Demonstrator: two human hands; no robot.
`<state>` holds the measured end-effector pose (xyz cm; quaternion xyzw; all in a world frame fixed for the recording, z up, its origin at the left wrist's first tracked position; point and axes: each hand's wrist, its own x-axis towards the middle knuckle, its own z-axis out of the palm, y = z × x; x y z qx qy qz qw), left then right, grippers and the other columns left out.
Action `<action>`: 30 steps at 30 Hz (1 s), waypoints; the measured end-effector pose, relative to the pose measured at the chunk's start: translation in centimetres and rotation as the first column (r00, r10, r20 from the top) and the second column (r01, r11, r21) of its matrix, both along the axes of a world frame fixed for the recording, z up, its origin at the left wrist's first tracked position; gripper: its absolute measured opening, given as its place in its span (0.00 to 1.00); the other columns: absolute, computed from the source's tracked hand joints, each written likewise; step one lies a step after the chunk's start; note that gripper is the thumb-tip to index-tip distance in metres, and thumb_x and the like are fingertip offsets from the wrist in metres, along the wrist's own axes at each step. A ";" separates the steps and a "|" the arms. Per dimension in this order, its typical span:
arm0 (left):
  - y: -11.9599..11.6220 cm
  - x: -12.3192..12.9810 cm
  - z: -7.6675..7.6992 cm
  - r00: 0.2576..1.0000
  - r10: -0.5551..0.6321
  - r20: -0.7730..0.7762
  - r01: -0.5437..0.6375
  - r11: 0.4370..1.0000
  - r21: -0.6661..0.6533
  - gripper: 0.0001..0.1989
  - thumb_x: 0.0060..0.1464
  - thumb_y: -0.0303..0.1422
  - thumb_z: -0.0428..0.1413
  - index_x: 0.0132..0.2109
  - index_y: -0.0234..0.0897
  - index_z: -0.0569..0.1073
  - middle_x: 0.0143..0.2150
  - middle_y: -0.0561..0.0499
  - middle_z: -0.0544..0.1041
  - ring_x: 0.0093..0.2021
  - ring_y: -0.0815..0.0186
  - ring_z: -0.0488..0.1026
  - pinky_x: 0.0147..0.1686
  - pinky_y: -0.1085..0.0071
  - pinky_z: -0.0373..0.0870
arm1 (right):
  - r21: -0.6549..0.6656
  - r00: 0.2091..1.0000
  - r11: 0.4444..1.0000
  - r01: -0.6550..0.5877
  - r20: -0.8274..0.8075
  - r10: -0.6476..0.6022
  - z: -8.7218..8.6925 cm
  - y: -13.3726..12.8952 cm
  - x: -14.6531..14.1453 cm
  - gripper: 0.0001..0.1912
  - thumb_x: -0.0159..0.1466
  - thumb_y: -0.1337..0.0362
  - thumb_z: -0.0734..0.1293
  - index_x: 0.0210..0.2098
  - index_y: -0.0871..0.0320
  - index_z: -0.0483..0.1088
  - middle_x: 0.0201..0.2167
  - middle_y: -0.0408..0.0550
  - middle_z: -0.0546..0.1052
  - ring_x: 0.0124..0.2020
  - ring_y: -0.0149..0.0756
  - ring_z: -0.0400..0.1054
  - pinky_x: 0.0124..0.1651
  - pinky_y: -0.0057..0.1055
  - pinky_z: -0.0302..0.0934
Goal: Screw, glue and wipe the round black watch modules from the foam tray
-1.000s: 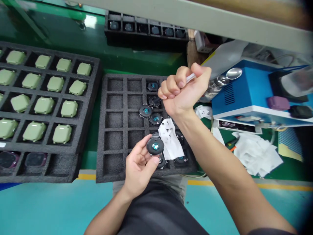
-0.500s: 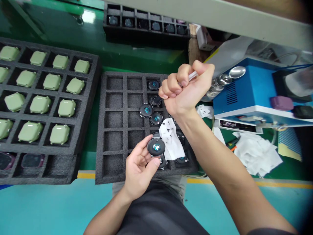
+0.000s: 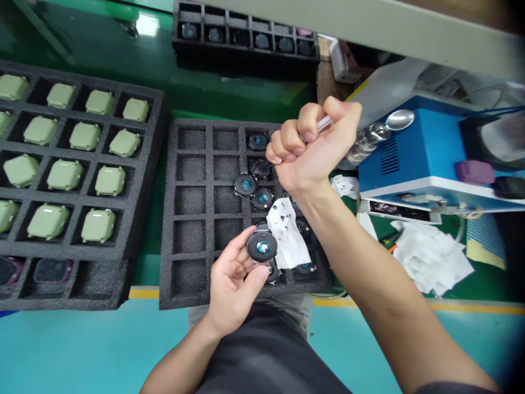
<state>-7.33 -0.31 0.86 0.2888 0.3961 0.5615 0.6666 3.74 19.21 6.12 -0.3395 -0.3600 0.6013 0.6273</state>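
Observation:
Between the fingers and thumb of my left hand (image 3: 232, 290) is a round black watch module (image 3: 261, 246) with a bright blue-white spot at its centre. My right hand (image 3: 314, 145), raised above the black foam tray (image 3: 188, 216), is wrapped round a thin, pale stick-like tool (image 3: 324, 123); most of it is hidden in my fist. Beside the held module, a white wipe (image 3: 289, 235) dotted with small black bits lies over part of the tray. More round modules, such as this round module (image 3: 245, 185), sit in or across the tray's right-hand compartments.
At left, a larger foam tray (image 3: 131, 241) holds several green square watch cases (image 3: 98, 225). Another foam tray (image 3: 246, 52) stands at the back. A blue machine (image 3: 410, 148), a small metal dish (image 3: 400, 120) and a pile of white wipes (image 3: 430, 257) are at right.
Both hands keep their grips and stay almost in place. The view has shifted very slightly, with the green cases a little further left.

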 end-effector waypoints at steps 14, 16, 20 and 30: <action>0.1 0.0 -0.1 1.000 0.003 0.007 -0.003 1.000 0.005 0.28 0.57 0.29 0.64 0.64 0.39 0.70 0.55 0.41 0.81 0.54 0.58 0.80 0.51 0.70 0.78 | 0.034 1.000 0.999 -0.010 -0.016 0.011 -0.2 -0.1 0.2 0.35 0.55 0.31 0.62 0.15 0.52 0.45 0.10 0.35 0.43 0.14 0.28 0.35 0.20 0.31 0.38; 0.1 0.0 -0.1 1.000 -0.001 0.003 0.001 1.000 0.003 0.28 0.57 0.29 0.64 0.64 0.38 0.70 0.55 0.41 0.81 0.54 0.57 0.80 0.51 0.69 0.78 | 0.025 1.000 1.000 -0.002 -0.007 0.002 -0.1 -0.1 0.0 0.35 0.55 0.32 0.62 0.15 0.51 0.44 0.10 0.35 0.43 0.15 0.28 0.35 0.20 0.31 0.37; 0.0 0.0 -0.1 1.000 -0.009 0.004 0.009 1.000 0.004 0.28 0.57 0.30 0.64 0.64 0.38 0.70 0.56 0.41 0.81 0.55 0.57 0.80 0.52 0.68 0.78 | 0.005 1.000 1.000 0.020 0.010 -0.020 0.0 -0.1 -0.1 0.34 0.56 0.33 0.62 0.15 0.51 0.44 0.11 0.34 0.43 0.16 0.28 0.34 0.20 0.32 0.36; 0.0 0.0 -0.1 1.000 -0.016 0.005 0.016 1.000 0.008 0.28 0.58 0.29 0.63 0.64 0.37 0.70 0.56 0.41 0.81 0.54 0.58 0.80 0.52 0.69 0.77 | 0.069 0.981 0.997 -0.021 0.193 0.008 0.0 -0.1 0.5 0.34 0.58 0.32 0.59 0.16 0.51 0.42 0.10 0.34 0.42 0.15 0.30 0.36 0.20 0.32 0.40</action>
